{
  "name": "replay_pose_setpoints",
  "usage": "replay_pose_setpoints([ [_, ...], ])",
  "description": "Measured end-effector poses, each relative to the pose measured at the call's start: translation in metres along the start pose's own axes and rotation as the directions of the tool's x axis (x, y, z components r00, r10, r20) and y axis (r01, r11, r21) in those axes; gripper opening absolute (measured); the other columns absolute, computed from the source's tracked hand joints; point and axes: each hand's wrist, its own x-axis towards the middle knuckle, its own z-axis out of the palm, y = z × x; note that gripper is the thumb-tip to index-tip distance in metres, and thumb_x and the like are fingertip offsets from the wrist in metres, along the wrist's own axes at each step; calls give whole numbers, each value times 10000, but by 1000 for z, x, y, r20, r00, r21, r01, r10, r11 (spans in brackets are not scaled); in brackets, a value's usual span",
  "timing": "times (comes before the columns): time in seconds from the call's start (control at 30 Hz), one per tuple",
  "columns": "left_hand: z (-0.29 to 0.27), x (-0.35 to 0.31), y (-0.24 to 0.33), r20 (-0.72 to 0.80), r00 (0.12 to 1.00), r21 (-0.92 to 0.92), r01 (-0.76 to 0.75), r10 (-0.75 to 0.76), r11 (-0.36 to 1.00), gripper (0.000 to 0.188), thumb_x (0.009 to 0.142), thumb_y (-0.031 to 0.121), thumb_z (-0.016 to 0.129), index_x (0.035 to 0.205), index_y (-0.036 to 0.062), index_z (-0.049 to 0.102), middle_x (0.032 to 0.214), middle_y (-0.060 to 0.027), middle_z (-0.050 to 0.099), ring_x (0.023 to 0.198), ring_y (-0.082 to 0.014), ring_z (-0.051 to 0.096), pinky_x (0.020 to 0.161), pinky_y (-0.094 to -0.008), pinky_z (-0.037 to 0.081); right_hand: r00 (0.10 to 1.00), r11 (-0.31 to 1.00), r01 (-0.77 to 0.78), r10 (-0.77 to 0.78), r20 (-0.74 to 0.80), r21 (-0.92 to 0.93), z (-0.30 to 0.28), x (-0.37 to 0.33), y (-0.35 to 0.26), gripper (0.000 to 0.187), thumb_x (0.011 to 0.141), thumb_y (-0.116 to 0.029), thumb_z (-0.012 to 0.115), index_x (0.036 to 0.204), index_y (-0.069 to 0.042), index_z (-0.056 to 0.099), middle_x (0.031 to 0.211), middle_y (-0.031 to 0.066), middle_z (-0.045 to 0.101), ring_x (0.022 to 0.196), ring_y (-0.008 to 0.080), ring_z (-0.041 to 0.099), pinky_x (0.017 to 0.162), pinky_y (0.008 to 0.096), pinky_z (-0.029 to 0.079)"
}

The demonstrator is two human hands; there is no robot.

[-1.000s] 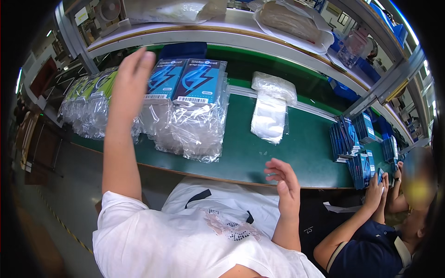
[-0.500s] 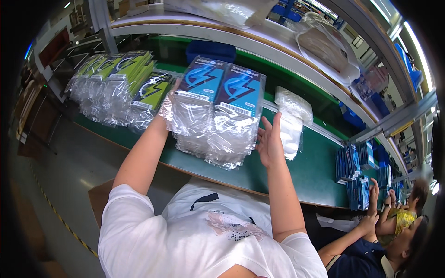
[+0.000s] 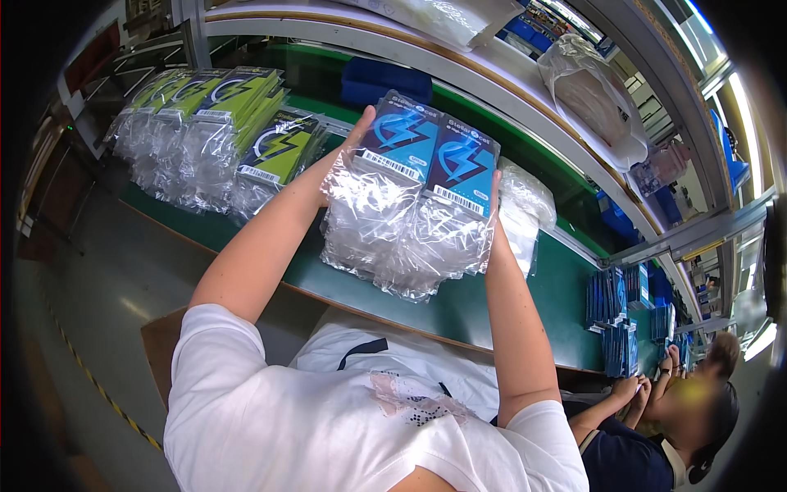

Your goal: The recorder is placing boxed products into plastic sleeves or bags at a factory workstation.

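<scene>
Two side-by-side stacks of flat blue card packages in clear plastic sleeves, the left stack (image 3: 402, 135) and the right stack (image 3: 463, 168), are gripped between my hands above the green worktable (image 3: 361, 299). My left hand (image 3: 352, 143) is closed along the left side, with its thumb showing by the upper edge. Against the right side presses my right hand (image 3: 494, 225), its fingers mostly hidden behind the plastic. Loose clear sleeve ends hang toward me from both stacks. Just left of them lies a smaller stack of green-and-black packages (image 3: 280, 148).
More lime-green packages (image 3: 238, 97) stand in rows at the left. A blue bin (image 3: 385, 80) sits behind the stacks. Clear plastic bags (image 3: 526, 201) lie to the right. A shelf (image 3: 328, 34) runs above. Further right are blue package stacks (image 3: 607, 299) and co-workers (image 3: 631, 451).
My right hand has moved in against the right side of the blue packages. Both stacks have shifted right and tilted slightly, with my left hand moving along with them.
</scene>
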Motion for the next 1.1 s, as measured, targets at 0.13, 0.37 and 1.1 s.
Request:
replay_pose_setpoints([
  [0.13,-1,9,-5,-18,999,4,-50,50,999,848,811,732,492,1343,72,492,1297,-142,565,1135,-281,585,973,-431,487,1000,1000,12,-12,8,3,-2,-2,3,989,818,-825,301,1456,-69,309,1407,179,438,1274,312,456,1052,447,380],
  [0.37,-13,-8,9,-123,986,89,-103,114,991,855,806,739,505,1342,72,496,1291,-144,568,1128,-282,588,958,-418,487,999,1000,9,-9,43,13,10,1,13,982,820,-820,315,1454,-71,310,1400,177,445,1265,312,466,1041,445,394],
  [1.1,6,-67,25,-402,876,190,-205,267,960,824,817,741,498,1252,46,580,1204,-123,628,1075,-248,608,951,-371,465,991,994,-71,60,124,81,-1,-21,35,926,845,-779,361,1388,-29,393,1323,162,525,1227,298,505,1016,425,422],
])
